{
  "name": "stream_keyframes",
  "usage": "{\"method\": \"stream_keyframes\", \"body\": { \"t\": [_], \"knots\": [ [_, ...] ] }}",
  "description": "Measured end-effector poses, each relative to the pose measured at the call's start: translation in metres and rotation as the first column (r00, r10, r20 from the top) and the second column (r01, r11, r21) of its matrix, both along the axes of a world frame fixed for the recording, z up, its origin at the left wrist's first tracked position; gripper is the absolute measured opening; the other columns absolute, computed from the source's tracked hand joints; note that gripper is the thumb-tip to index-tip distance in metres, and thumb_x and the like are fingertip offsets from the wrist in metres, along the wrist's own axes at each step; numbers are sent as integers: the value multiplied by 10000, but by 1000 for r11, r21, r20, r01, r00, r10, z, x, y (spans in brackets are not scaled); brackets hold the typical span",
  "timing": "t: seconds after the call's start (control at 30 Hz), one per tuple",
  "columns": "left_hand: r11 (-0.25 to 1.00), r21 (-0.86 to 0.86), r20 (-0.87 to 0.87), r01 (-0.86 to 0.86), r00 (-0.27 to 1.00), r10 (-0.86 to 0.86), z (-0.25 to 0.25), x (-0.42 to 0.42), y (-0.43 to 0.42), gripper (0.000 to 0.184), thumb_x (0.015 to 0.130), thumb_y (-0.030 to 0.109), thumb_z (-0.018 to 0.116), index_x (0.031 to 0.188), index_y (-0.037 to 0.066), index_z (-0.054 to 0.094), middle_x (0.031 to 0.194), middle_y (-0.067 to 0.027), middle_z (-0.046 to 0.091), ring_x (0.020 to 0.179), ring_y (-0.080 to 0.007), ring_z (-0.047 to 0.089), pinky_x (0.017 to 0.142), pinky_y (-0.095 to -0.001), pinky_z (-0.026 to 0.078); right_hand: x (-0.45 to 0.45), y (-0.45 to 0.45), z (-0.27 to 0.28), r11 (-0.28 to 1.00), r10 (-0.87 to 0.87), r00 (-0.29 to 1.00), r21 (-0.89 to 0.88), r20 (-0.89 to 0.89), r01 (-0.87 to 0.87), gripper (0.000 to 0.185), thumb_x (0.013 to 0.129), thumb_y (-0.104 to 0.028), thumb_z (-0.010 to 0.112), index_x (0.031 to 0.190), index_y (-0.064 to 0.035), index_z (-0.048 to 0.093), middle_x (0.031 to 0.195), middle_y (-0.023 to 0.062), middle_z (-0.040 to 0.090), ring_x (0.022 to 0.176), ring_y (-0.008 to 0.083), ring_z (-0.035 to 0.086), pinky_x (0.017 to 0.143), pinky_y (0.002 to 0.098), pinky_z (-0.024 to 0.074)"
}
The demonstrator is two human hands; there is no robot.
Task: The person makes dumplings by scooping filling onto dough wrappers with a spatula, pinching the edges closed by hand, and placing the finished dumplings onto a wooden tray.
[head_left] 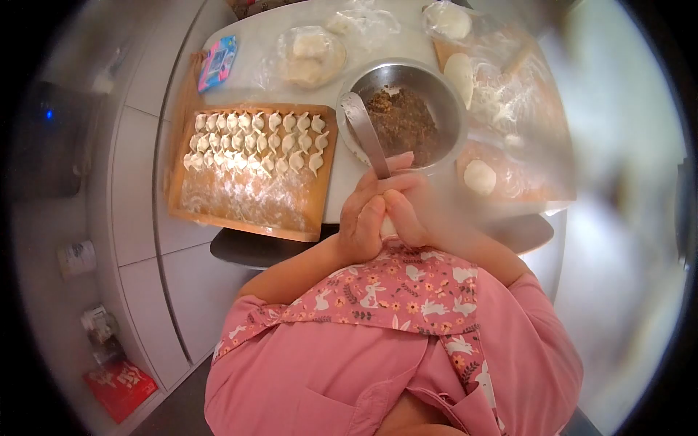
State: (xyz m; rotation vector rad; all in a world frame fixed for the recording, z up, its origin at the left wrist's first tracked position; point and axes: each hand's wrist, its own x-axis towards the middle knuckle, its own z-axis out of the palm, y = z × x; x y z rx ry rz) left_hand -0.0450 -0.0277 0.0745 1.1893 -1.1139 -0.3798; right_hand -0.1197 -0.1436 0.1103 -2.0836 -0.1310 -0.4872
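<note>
My left hand (362, 221) and my right hand (408, 218) are pressed together in front of my chest, thumbs side by side and fingers closed. Between them a small part of a pale dough dumpling (390, 229) shows; the rest of it is hidden. A flat metal filling spatula (368, 134) sticks up from among the fingers towards the bowl; which hand grips it I cannot tell. Just beyond is a steel bowl (452, 98) with dark minced filling (403, 120). To the left, shaped dumplings (259, 142) stand in rows on a floured wooden board (254, 207).
Another floured board (527, 131) at the right bears a round dough piece (480, 176) and a plastic sheet. Bagged dough (311, 54) and a blue-pink packet (218, 63) lie at the back of the table (254, 29). A dark stool seat (243, 247) is below the table's edge.
</note>
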Motion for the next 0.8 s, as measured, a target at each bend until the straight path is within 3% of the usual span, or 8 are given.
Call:
{"method": "stream_keyframes", "body": {
  "t": [0.3,0.4,0.47,0.5,0.53,0.57,0.67,0.8],
  "knots": [
    [954,228,-328,-193,908,262,1,11,29,198,836,73,585,1023,34,635,1179,-119,543,1126,-186,489,883,-293,420,26,2,-19,999,28,935,49,-353,-12,307,754,-382,579,729,-79,625,660,157,574,609,349,553,529,399,416],
    [920,326,-338,-215,883,326,-13,25,48,166,829,56,558,958,71,662,1206,-115,539,1067,-208,540,887,-323,443,36,4,-19,970,-85,937,-243,-338,1,309,696,-389,661,748,-84,654,648,124,583,593,288,562,543,361,423],
    [716,486,130,-502,851,509,-31,53,74,146,803,65,602,932,31,663,1069,-84,599,1007,-147,549,848,-267,439,37,-3,-39,952,-159,930,-302,-331,55,244,711,-322,671,767,-85,665,647,86,586,585,236,555,557,343,425],
    [683,314,316,-659,751,579,-52,80,93,138,781,36,606,907,27,663,1020,-63,608,936,-131,564,806,-256,456,35,-9,-46,952,-142,934,-303,-326,39,244,711,-322,671,767,-85,665,647,86,586,585,236,555,557,343,425],
    [658,512,-364,-552,554,748,-29,93,103,123,768,8,596,871,24,661,955,-40,617,880,-117,565,778,-242,457,33,-13,-51,947,-211,932,-298,-295,121,225,734,-300,651,772,-79,664,656,91,588,589,241,554,562,340,426],
    [589,522,-383,-617,448,808,-50,121,126,116,776,31,596,871,28,662,923,-45,625,855,-123,573,765,-250,458,30,-18,-53,935,-282,922,-289,-266,203,209,757,-278,631,776,-73,663,665,97,590,594,246,553,567,336,427],
    [176,377,193,-909,264,945,-120,207,214,116,801,102,595,873,42,664,826,-60,647,782,-140,596,727,-275,460,17,-30,-51,934,-323,932,-215,-165,285,211,822,-227,566,771,-42,653,667,98,590,603,227,551,583,315,426],
    [-68,460,269,-885,65,961,-141,277,275,204,815,229,591,932,79,664,894,-102,653,858,-227,622,747,-322,469,8,-39,-43,930,-363,879,-71,-308,360,312,899,-231,478,739,-5,623,660,84,583,624,156,540,590,281,411]
  ]
}}
